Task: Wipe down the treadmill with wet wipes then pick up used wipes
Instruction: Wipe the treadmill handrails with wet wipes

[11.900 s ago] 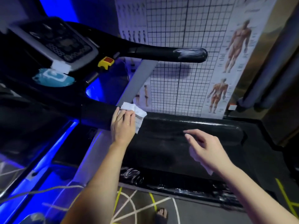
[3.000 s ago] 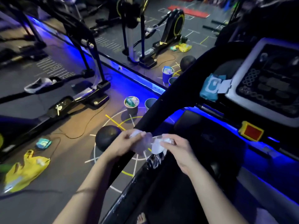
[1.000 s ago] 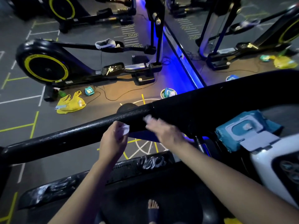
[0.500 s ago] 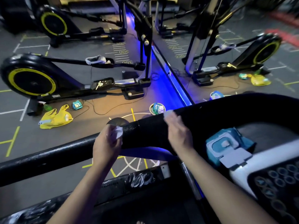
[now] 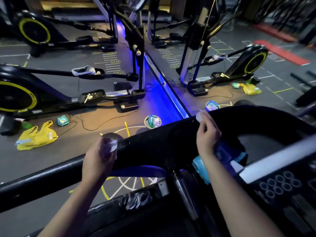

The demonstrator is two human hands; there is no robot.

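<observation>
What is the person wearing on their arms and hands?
Nothing that shows! The left hand and the right hand are bare, with no gloves. The left forearm and the right forearm are bare too, with no sleeves in view. I can see no watch, bracelet or ring.

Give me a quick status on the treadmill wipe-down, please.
Left hand grips wipe at handrail. Right hand pinches second wipe on rail's curve. Nothing blocking.
</observation>
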